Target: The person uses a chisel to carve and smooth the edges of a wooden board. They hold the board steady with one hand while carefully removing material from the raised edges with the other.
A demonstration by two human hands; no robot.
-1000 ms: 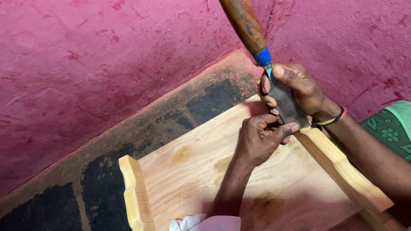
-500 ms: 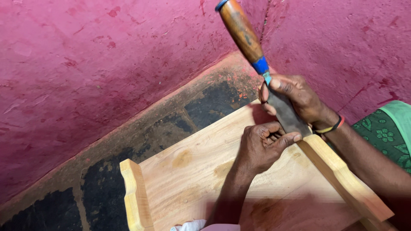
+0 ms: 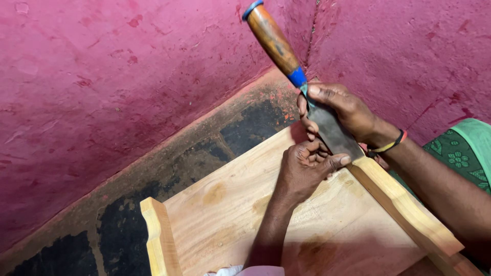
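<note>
both hands (image 3: 327, 138) grip chisel (image 3: 307, 92) blade — tip on wooden frame (image 3: 399, 204) | pink wall (image 3: 102, 76)

Glossy wooden chisel handle (image 3: 273, 40), smooth pale wood panel (image 3: 240, 214)

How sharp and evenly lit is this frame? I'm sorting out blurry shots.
Head view: sharp overall; the chisel blade and both hands are crisp, left hand, right hand. Soft, even light, no glare; shadow darkens the wooden panel at the bottom edge.

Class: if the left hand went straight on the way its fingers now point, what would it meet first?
The left hand already touches the chisel blade. Past that, most likely the raised wooden rail along the board's edge, though depth is hard to judge.
</note>
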